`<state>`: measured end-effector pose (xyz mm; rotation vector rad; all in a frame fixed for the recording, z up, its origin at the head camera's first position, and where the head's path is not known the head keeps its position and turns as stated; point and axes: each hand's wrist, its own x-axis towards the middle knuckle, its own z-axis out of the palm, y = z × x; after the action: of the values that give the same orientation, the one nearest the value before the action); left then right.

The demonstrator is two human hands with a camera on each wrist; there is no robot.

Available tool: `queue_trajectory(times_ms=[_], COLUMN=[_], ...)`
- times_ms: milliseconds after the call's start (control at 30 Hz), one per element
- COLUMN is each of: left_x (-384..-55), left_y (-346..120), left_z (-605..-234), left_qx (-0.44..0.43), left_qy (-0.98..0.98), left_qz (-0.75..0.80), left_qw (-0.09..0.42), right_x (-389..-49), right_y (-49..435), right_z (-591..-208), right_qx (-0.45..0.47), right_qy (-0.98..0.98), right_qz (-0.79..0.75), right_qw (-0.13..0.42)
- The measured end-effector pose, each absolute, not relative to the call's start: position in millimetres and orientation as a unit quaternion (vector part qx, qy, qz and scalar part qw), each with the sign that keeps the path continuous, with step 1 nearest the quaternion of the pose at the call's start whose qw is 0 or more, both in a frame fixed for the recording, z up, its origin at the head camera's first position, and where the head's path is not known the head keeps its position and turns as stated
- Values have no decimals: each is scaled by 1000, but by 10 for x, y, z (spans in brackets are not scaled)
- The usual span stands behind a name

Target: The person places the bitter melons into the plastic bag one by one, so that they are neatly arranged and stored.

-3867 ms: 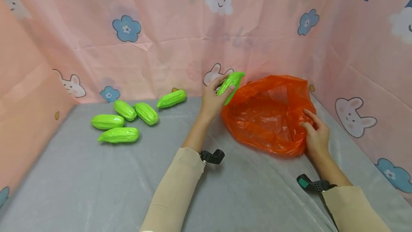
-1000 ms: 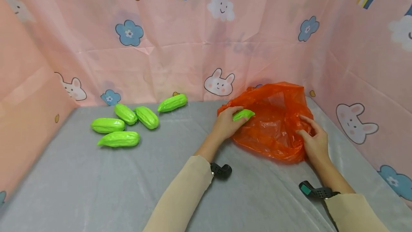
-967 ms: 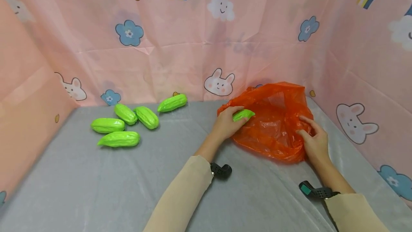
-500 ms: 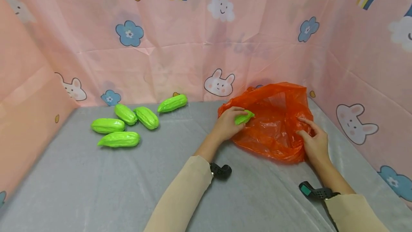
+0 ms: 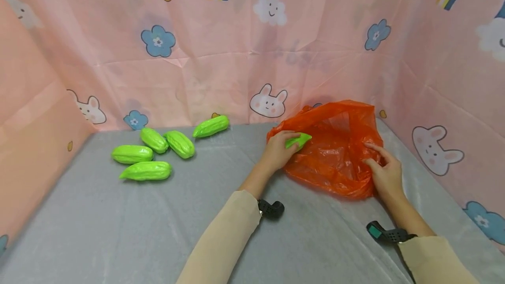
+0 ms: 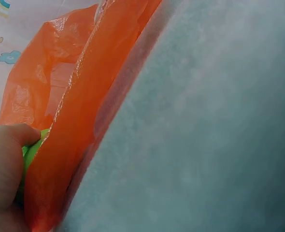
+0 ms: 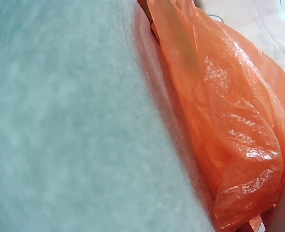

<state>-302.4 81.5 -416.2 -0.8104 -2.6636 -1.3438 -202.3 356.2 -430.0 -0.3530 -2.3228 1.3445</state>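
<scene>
In the head view my left hand (image 5: pixel 278 151) holds a glossy green bitter melon (image 5: pixel 300 140), ridged and pointed, at the left side of the mouth of an orange plastic bag (image 5: pixel 331 157). The bag lies on its side with its mouth facing me. In the left wrist view, my thumb presses the bitter melon (image 6: pixel 32 152) just behind the bag's edge (image 6: pixel 79 111). My right hand (image 5: pixel 387 172) grips the bag's right edge, its thumb and index finger visible. In the right wrist view the crumpled bag (image 7: pixel 239 130) hides most of that hand.
Several more green bitter melons lie on the grey cloth (image 5: pixel 130 227) to the left, with the nearest one (image 5: pixel 146 171) in front and a single one (image 5: pixel 211 126) near the back wall. Pink printed curtains (image 5: pixel 197 73) close off the back and sides.
Since the oldest frame, my left hand has come down with the bitter melon from above the bag's left edge into its mouth. During the last second the melon has shifted only slightly.
</scene>
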Motion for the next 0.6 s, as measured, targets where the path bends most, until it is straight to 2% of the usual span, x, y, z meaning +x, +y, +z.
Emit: queue_trajectory(times_ms=[300,600], left_x=[-3011,-3003], left_y=[818,808], left_z=[-4135,-4041], left_qx=[-247,-258], left_qy=[-872,-877], left_qz=[-421,-402], left_qw=[18,46], right_x=[-2027,-2030], right_y=[3569,3585], right_z=[-4315,-4317], right_qx=[-131,-133], right_qy=[-841,-847], right_qz=[477,473], right_qw=[217,205])
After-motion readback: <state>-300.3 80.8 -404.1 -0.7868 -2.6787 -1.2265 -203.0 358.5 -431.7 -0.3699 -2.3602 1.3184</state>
